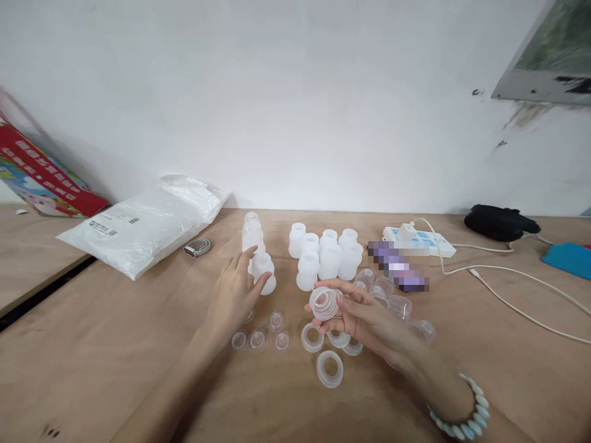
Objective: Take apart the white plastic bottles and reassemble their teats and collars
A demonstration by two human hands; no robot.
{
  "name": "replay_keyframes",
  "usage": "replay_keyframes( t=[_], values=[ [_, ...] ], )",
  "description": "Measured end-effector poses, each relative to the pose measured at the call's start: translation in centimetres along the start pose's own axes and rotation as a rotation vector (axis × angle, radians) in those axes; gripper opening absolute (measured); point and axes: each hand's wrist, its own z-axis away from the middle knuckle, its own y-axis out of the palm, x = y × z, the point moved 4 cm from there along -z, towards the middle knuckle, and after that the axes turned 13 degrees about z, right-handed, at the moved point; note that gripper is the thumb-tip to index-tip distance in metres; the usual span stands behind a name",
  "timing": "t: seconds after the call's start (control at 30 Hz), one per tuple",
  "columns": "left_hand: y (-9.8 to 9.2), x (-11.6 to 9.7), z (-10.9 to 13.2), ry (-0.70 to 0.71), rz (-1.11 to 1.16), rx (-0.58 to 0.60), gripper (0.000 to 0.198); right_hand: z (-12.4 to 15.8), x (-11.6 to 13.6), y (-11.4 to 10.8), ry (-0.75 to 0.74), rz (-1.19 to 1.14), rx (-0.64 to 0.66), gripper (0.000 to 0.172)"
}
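Observation:
In the head view my left hand (235, 283) is beside a short column of bottles at centre left. Its thumb and index finger are spread at the left side of the nearest white bottle (264, 274); I cannot tell whether they touch it. Behind that bottle stand clear-capped ones (252, 231). My right hand (357, 314) is closed on a translucent bottle ring (324, 303), tilted toward me, with something round inside it. Below this hand lie several loose translucent rings (330, 369). Clear nipples (257, 339) sit on the table between my hands.
Several white bottles (329, 261) stand at the middle. Clear caps (399, 307) lie right of my right hand. Farther right are a pixelated purple object (398, 266), a power strip (434, 241), cables and a black case (501, 223). A plastic mailer (148, 221) and watch (197, 248) lie left.

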Motion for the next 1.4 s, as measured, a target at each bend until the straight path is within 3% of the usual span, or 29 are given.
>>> replay_keyframes(
  t=[0.2, 0.4, 0.47, 0.57, 0.67, 0.77, 0.87, 0.97, 1.07, 1.23, 1.3, 1.4],
  values=[
    [0.5, 0.2, 0.3, -0.070, 0.043, 0.044, 0.041, 0.1, 0.3, -0.1, -0.017, -0.009, -0.024, 0.031],
    [1.6, -0.1, 0.7, -0.215, 0.231, 0.211, 0.044, 0.3, 0.7, -0.4, -0.046, 0.090, -0.090, 0.027],
    [1.0, -1.2, 0.8, -0.153, 0.292, 0.163, 0.043, 0.5, 0.9, -0.6, -0.104, 0.178, -0.148, 0.026],
    [-0.3, -3.6, 1.2, 0.018, 0.458, 0.123, 0.042, 1.2, 2.0, -0.6, -0.354, 0.388, -0.333, 0.020],
    [-0.1, -5.4, 2.3, -0.017, 0.800, 0.351, 0.046, 2.1, 3.1, 0.2, -0.601, 0.554, -0.446, 0.020],
    [1.2, -6.8, 3.7, -0.184, 1.147, 0.692, 0.052, 2.5, 3.2, 1.0, -0.676, 0.562, -0.376, 0.029],
    [2.5, -7.9, 4.8, -0.343, 1.382, 0.905, 0.058, 2.5, 2.9, 1.5, -0.675, 0.538, -0.280, 0.036],
    [3.4, -8.5, 5.3, -0.419, 1.551, 0.977, 0.062, 2.4, 2.5, 1.5, -0.604, 0.534, -0.242, 0.035],
    [3.9, -8.4, 5.6, -0.440, 1.582, 0.962, 0.060, 2.2, 2.1, 1.4, -0.518, 0.482, -0.247, 0.040],
    [4.1, -7.7, 5.5, -0.377, 1.405, 0.744, 0.050, 1.2, 1.6, 0.7, -0.442, 0.335, -0.383, 0.062],
    [4.5, -7.7, 5.8, -0.412, 1.463, 0.773, 0.054, 0.8, 1.5, 0.7, -0.412, 0.282, -0.349, 0.062],
    [5.2, -7.9, 6.6, -0.500, 1.665, 0.911, 0.055, 0.4, 1.6, 0.6, -0.379, 0.233, -0.226, 0.060]
  ],
)
